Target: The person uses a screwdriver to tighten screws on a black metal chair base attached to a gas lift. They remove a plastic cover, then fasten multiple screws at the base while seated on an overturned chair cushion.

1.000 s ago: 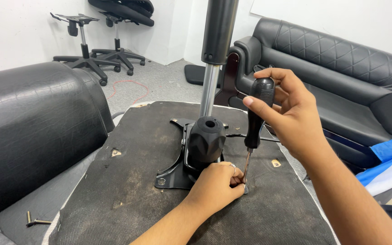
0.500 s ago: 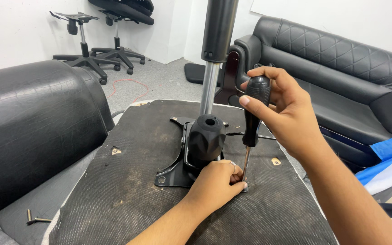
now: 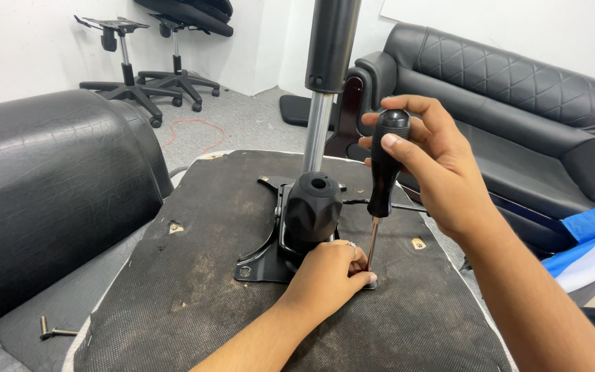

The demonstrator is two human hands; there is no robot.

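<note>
Right hand [image 3: 435,165] wraps the screwdriver [image 3: 385,165] at frame centre, tip down by the left hand [image 3: 328,275] pinching at the bracket [image 3: 259,258]. Tilt it and the tip could slip into those fingers [image 3: 361,279].

Behind your work you have a black quilted sofa [image 3: 518,89] along the wall. Two stripped chair bases [image 3: 139,76] stand on the grey floor [image 3: 242,124]; loose bolts [image 3: 53,331] lie at its lower left.
</note>
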